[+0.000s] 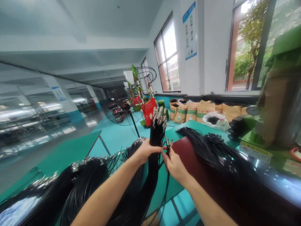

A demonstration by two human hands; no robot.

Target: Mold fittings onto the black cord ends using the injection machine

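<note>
My left hand (149, 150) is wrapped round a thick bundle of black cables (157, 133), held upright over the green table. Silvery metal connectors (160, 115) crown the top of that bundle. Close beside it, my right hand (173, 163) pinches a few loose black cables (167, 151) whose metal ends stick up above the fingers. The fingertips of both hands nearly meet; whether they touch is hard to make out. Below the hands, the cables hang down towards the table's front edge.
More black cables (87, 175) with metal ends lie along the left table. Another cable pile (207, 147) rests at right over a dark red surface (184, 152). A green machine (277, 125) stands at far right, a fan (121, 114) beyond the table, and sacks (191, 111) by the wall.
</note>
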